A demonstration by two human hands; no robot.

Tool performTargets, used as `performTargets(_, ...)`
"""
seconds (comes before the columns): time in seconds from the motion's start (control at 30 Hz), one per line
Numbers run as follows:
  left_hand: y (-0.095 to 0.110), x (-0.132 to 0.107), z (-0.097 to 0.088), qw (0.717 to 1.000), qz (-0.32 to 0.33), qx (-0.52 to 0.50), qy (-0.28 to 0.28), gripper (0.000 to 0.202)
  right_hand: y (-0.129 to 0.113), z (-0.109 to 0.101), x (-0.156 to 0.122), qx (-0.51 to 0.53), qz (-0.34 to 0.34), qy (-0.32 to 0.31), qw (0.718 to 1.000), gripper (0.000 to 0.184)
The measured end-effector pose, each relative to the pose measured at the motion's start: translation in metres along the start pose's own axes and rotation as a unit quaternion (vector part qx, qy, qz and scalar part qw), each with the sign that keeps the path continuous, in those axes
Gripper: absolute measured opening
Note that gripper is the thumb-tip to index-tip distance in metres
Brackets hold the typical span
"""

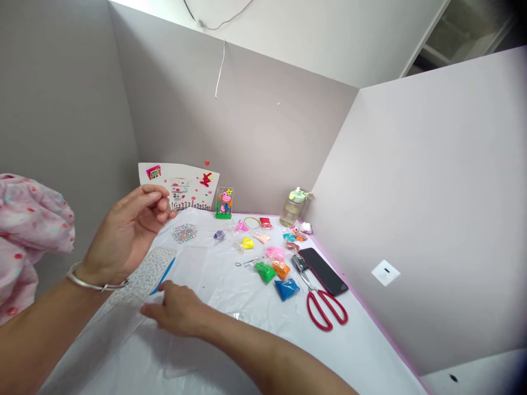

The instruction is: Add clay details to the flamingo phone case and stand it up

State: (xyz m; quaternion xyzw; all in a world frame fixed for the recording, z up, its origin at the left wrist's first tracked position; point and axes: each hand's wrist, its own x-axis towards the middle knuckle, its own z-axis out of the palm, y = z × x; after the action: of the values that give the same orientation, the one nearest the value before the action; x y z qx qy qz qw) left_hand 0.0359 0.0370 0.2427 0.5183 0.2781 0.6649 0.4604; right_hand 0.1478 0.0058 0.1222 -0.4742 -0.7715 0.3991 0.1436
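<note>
My left hand (123, 236) is raised over the table's left side, thumb and fingertips pinched together; what they pinch is too small to make out. A silver bangle sits on that wrist. Below it lies a sheet of small rhinestone stickers (150, 272) with a blue edge. My right hand (177, 310) reaches across from the right and lies flat on the white table cover (370, 351), fingers stretched towards the near end of that sheet.
Small bags of coloured clay, blue (286, 288), green (264, 271), orange (281, 269) and yellow (247, 243), lie mid-table. Red scissors (325, 307) and a black phone (323, 270) lie to the right. A decorated card (179, 184), a small clay figure (224, 204) and a bottle (291, 208) stand at the back wall.
</note>
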Motion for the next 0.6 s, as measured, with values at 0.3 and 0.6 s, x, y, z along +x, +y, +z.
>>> performTargets(0.3, -0.087, -0.053, -0.080, 0.865, -0.058, 0.485, -0.110, 0.006, 0.077, -0.069, -0.107, 0.077, 0.001, 0.106, 0.991, 0.027)
performTargets(0.6, -0.133, -0.072, -0.106, 0.752, -0.065, 0.647, -0.110, 0.006, 0.109, -0.062, -0.105, 0.168, 0.025, 0.125, 0.977, 0.026)
